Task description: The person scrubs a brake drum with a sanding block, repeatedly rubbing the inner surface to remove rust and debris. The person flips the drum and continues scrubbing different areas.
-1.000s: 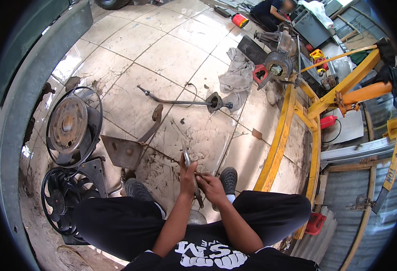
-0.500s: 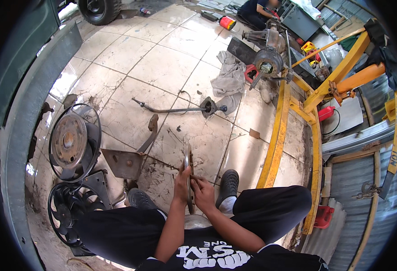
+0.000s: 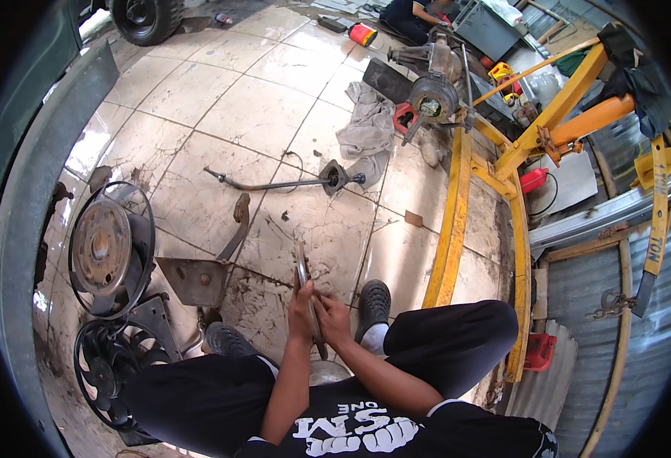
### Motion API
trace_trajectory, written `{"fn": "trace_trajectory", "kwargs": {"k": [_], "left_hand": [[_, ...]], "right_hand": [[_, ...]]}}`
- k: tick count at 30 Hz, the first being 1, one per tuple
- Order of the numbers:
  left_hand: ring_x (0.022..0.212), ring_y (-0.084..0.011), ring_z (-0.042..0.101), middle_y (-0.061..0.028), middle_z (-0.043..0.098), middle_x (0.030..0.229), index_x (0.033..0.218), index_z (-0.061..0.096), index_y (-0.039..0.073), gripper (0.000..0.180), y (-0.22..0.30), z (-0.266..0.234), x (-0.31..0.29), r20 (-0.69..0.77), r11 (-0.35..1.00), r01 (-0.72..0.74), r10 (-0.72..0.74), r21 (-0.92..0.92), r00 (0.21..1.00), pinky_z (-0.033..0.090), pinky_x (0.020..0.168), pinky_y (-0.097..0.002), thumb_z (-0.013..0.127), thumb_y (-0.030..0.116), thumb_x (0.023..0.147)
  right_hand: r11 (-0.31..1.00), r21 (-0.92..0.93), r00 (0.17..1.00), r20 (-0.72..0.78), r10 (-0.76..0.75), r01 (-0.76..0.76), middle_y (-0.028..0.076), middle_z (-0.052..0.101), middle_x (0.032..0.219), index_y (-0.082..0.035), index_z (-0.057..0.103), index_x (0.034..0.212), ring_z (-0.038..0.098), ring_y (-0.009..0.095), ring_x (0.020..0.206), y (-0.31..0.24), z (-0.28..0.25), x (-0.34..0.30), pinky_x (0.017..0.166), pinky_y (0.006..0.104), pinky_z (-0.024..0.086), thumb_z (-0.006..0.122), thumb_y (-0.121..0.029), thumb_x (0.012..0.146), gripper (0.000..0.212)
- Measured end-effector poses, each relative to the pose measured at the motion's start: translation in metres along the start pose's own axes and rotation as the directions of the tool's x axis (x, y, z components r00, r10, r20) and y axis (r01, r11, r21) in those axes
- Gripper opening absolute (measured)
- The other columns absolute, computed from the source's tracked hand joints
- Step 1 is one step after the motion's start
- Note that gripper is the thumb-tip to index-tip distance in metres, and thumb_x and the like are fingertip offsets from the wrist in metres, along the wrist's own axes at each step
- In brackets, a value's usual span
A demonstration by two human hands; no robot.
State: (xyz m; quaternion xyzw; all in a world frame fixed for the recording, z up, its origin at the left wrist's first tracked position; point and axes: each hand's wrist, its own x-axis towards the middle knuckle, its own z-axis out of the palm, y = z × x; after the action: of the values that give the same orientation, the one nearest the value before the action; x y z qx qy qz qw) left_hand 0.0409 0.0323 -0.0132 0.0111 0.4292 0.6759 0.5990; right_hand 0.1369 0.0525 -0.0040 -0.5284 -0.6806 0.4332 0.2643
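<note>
A thin metal disc (image 3: 301, 263), seen nearly edge-on, stands upright between my knees, its top leaning slightly left. My left hand (image 3: 300, 314) is closed around its left side. Against the other face sits my right hand (image 3: 334, 320), fingers curled in and slightly blurred; whether a small thing is under them is hidden. Below the disc, part of a rounded metal piece (image 3: 328, 372) shows between my legs. Ahead on the tiles are a rusty pedal-like bracket (image 3: 198, 280) and a long rod with a square flange (image 3: 274, 185).
At left lie a rusty round plate (image 3: 100, 246), a black fan (image 3: 106, 370) and a grey metal beam (image 3: 26, 229). A yellow hoist frame (image 3: 451, 221) stands at right. Farther off are a grey rag (image 3: 366, 120), an axle assembly (image 3: 435, 95) and another person (image 3: 408, 19).
The whole scene has shifted left and slightly up in the picture. The disc's top has tipped left, and the fingers of my right hand have moved against its face.
</note>
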Motion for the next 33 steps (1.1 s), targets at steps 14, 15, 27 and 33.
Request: {"fn": "trace_trajectory", "kwargs": {"k": [14, 15, 27, 33], "left_hand": [[0.087, -0.0163, 0.067, -0.0074, 0.066, 0.099, 0.114, 0.065, 0.003, 0.041, -0.016, -0.012, 0.005, -0.057, 0.995, -0.064, 0.068, 0.073, 0.996, 0.055, 0.075, -0.0302, 0.06, 0.041, 0.1], [0.087, -0.0162, 0.067, -0.0071, 0.066, 0.099, 0.114, 0.065, 0.003, 0.04, -0.008, -0.008, 0.002, -0.049, 0.997, -0.056, 0.059, 0.05, 0.997, 0.055, 0.075, -0.03, 0.06, 0.041, 0.1], [0.091, -0.0161, 0.067, -0.0057, 0.066, 0.1, 0.114, 0.065, 0.002, 0.042, -0.011, -0.007, -0.011, -0.04, 0.993, -0.053, 0.058, 0.106, 0.998, 0.055, 0.079, -0.0307, 0.06, 0.041, 0.1], [0.087, -0.0152, 0.066, -0.0046, 0.065, 0.097, 0.109, 0.066, 0.005, 0.036, -0.005, 0.001, -0.011, -0.073, 0.999, -0.043, 0.044, 0.02, 0.996, 0.054, 0.08, -0.0296, 0.06, 0.04, 0.1]], "right_hand": [[0.998, 0.054, 0.999, 0.036, -0.016, 0.014, 0.019, 0.072, 0.115, 0.001, 0.074, 0.12, 0.072, 0.032, 0.097, 0.013, -0.002, -0.002, 0.084, 0.0371, 0.054, 0.064, -0.02, 0.103, 0.029], [0.999, 0.042, 0.999, 0.038, -0.019, 0.018, 0.019, 0.072, 0.116, 0.001, 0.074, 0.12, 0.072, 0.032, 0.099, 0.01, -0.001, 0.003, 0.085, 0.037, 0.054, 0.064, -0.02, 0.103, 0.029], [0.999, 0.049, 0.999, 0.047, 0.02, -0.022, 0.02, 0.072, 0.122, -0.004, 0.076, 0.119, 0.071, 0.035, 0.108, 0.001, -0.008, -0.007, 0.093, 0.0386, 0.054, 0.065, -0.024, 0.102, 0.029], [0.996, 0.071, 0.997, 0.048, -0.052, 0.049, 0.02, 0.072, 0.117, -0.005, 0.077, 0.118, 0.071, 0.037, 0.107, 0.0, -0.009, -0.001, 0.092, 0.0406, 0.054, 0.066, -0.025, 0.101, 0.029]]}}
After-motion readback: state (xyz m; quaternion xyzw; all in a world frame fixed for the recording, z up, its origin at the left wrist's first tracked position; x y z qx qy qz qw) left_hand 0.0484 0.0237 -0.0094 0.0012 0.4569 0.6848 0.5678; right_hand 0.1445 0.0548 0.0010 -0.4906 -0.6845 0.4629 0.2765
